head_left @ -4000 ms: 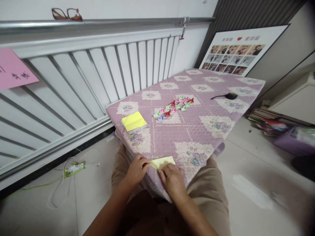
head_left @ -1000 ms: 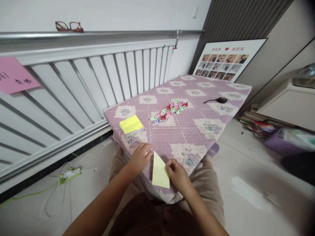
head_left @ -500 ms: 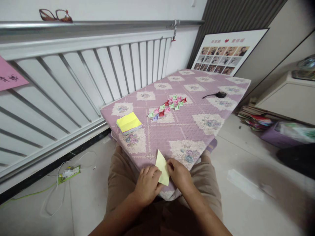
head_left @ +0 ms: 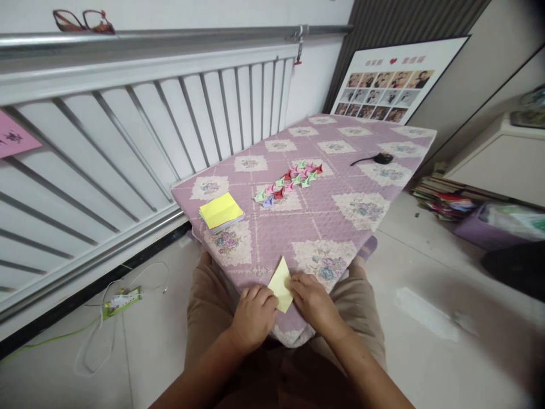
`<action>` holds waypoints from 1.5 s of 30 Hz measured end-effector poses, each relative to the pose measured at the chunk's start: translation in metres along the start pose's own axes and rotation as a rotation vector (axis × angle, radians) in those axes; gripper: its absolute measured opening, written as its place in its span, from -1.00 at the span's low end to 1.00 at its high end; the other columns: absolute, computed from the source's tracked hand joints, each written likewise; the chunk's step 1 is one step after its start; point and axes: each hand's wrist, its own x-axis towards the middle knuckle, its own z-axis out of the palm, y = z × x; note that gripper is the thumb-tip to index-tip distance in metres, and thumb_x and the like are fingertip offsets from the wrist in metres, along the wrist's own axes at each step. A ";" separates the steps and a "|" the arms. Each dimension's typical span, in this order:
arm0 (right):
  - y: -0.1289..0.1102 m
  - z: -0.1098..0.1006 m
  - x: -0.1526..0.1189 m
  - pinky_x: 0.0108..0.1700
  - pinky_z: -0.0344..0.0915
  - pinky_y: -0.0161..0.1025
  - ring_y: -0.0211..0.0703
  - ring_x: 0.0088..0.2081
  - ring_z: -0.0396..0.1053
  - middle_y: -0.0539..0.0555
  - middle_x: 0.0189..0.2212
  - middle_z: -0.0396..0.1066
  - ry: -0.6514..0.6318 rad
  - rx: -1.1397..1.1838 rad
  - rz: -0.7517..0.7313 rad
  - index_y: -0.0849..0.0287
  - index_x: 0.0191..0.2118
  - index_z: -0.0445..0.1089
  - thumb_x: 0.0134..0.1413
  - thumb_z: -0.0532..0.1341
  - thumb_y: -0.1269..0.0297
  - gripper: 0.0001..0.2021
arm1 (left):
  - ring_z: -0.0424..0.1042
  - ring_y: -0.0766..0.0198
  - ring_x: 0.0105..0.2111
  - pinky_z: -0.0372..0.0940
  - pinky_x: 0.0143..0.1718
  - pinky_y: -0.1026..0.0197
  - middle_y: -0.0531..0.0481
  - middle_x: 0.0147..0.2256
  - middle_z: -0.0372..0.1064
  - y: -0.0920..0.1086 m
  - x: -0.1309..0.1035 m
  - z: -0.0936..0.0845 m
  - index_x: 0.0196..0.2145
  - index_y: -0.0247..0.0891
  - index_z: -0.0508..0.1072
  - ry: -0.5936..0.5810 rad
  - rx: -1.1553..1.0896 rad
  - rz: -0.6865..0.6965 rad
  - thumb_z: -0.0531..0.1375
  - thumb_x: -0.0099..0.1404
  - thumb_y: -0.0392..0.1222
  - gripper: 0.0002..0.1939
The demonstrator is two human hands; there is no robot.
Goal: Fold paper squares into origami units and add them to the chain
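Note:
A pale yellow sheet of paper (head_left: 281, 286), pointed at its top, lies between my hands near the close corner of the cloth-covered table (head_left: 289, 227). My left hand (head_left: 254, 313) grips the paper's left edge with curled fingers. On the right edge, my right hand (head_left: 311, 298) has its fingers closed on the paper. Left of the hands sits a stack of square papers (head_left: 221, 212) with a yellow sheet on top. Farther back, several small folded paper pieces (head_left: 288, 184) in red, pink, green and blue stand in slanting rows.
A black object with a thin cord (head_left: 383, 158) rests on the table's right part. A white radiator (head_left: 166, 130) runs along the left. A power strip (head_left: 122, 301) with cables lies on the floor at left.
The paper now looks narrower and shorter at the bottom, its top point shifted right. My right hand lies flatter against its edge. The camera view has shifted slightly.

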 end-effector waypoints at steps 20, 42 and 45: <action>0.000 0.005 -0.001 -0.16 0.22 -0.16 -0.10 -0.26 0.29 0.10 -0.33 0.36 0.040 -0.047 0.074 0.14 -0.42 0.39 0.16 0.16 0.30 -0.85 | 0.28 0.13 -0.18 0.10 -0.12 0.05 -0.03 -0.28 0.37 -0.006 0.010 0.000 -0.41 -0.18 0.46 0.082 -0.095 -0.329 0.13 0.30 -0.15 -0.84; -0.011 0.013 0.006 -0.23 0.14 -0.19 -0.09 -0.32 0.23 0.09 -0.42 0.31 0.094 -0.252 0.219 0.13 -0.53 0.29 0.09 0.25 0.19 -0.76 | 0.28 0.06 -0.16 0.13 -0.15 0.04 -0.07 -0.27 0.35 -0.014 0.017 -0.007 -0.38 -0.23 0.42 0.011 0.067 -0.361 0.14 0.30 -0.07 -0.81; -0.010 0.013 0.006 -0.23 0.14 -0.19 -0.09 -0.31 0.23 0.09 -0.42 0.31 0.089 -0.261 0.224 0.13 -0.52 0.29 0.09 0.25 0.19 -0.76 | 0.27 0.06 -0.15 0.13 -0.12 0.02 -0.06 -0.24 0.36 -0.011 0.016 -0.007 -0.30 -0.21 0.42 0.037 0.088 -0.343 0.14 0.31 -0.11 -0.86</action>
